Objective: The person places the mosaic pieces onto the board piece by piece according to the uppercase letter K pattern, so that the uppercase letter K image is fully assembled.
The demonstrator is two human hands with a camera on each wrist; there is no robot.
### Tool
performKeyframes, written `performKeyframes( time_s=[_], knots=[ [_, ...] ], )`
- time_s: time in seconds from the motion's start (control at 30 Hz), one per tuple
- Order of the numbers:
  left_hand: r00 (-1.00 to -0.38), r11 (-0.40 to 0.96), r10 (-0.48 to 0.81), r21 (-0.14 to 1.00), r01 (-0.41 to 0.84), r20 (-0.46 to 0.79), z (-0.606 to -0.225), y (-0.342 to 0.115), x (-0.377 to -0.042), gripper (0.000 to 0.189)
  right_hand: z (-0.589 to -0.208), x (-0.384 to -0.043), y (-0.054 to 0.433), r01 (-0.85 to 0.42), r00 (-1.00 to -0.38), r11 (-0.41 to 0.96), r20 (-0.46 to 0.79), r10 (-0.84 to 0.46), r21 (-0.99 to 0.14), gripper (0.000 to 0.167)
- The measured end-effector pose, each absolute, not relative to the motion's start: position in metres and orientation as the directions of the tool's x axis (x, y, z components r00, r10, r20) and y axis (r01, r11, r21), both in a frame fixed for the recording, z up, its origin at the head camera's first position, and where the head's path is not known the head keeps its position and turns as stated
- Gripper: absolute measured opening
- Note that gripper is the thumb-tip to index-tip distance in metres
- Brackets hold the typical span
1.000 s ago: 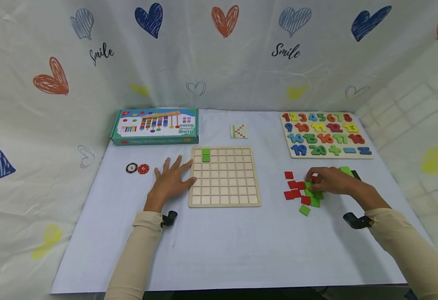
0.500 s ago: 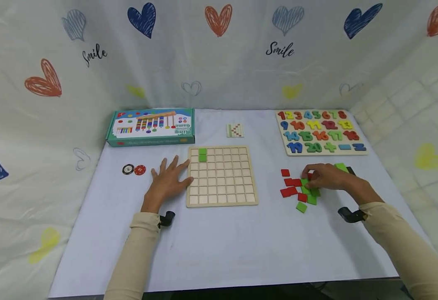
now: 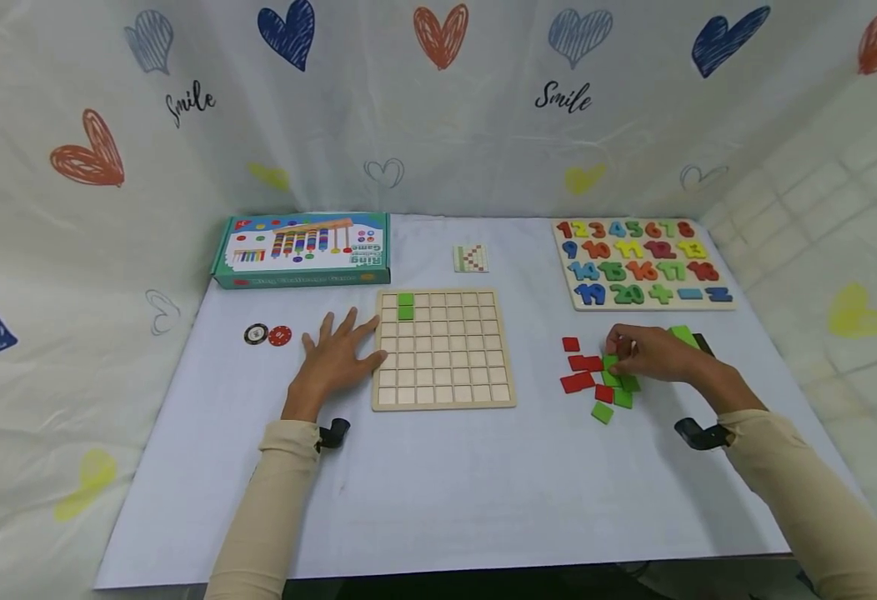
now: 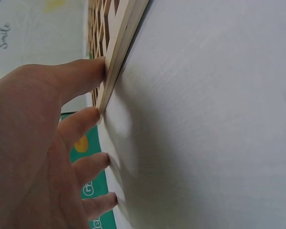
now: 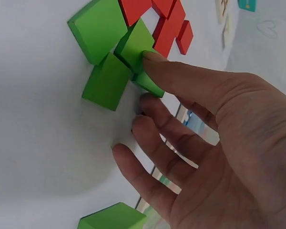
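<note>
In the head view my left hand [image 3: 331,360] lies with spread fingers at the left edge of a wooden grid board [image 3: 444,408]. Its thumb and index fingertip touch the board's rim [image 4: 115,59] in the left wrist view. Two green tiles [image 3: 406,306] sit one below the other in the board's upper left cells. My right hand [image 3: 652,352] is over a loose group of red tiles [image 3: 577,382] and green tiles [image 3: 623,399]. Its thumb and index finger pinch a green tile [image 5: 136,45]; the index fingertip is hidden behind the thumb. The other fingers are loosely bent.
Behind the board stand a green game box [image 3: 299,254] and a small pattern card [image 3: 471,258]. A number puzzle board [image 3: 644,267] lies beyond the tiles. Black and red round chips [image 3: 279,336] lie left of my left hand. More green tiles [image 3: 683,335] lie behind my right wrist.
The head view has shifted slightly. Both hands keep nearly the same places, the left at the board and the right at the green tiles.
</note>
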State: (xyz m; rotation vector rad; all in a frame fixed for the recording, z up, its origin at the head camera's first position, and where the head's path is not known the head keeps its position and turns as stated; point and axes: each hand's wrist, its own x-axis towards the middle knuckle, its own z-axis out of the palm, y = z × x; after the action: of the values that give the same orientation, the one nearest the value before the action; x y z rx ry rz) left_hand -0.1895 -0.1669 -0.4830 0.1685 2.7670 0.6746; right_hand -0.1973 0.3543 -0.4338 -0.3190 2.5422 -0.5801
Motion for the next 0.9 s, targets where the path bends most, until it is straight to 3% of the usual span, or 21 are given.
performKeyframes(
  time_s=[0.57,0.9],
  knots=[
    [-0.952,0.881,0.186,0.470,0.053,-0.243,-0.486,-0.165,-0.188,0.073,-0.416,-0.201,0.350,-0.145,-0.868,0.869,-0.361,-0.342,-0.473,0.020],
    [-0.958,0.890,0.167,0.453,0.045,-0.233,-0.485,-0.166,-0.189,0.073,-0.405,-0.230,0.271,-0.287,-0.892,0.801,-0.157,-0.423,-0.525,0.017]
  ],
)
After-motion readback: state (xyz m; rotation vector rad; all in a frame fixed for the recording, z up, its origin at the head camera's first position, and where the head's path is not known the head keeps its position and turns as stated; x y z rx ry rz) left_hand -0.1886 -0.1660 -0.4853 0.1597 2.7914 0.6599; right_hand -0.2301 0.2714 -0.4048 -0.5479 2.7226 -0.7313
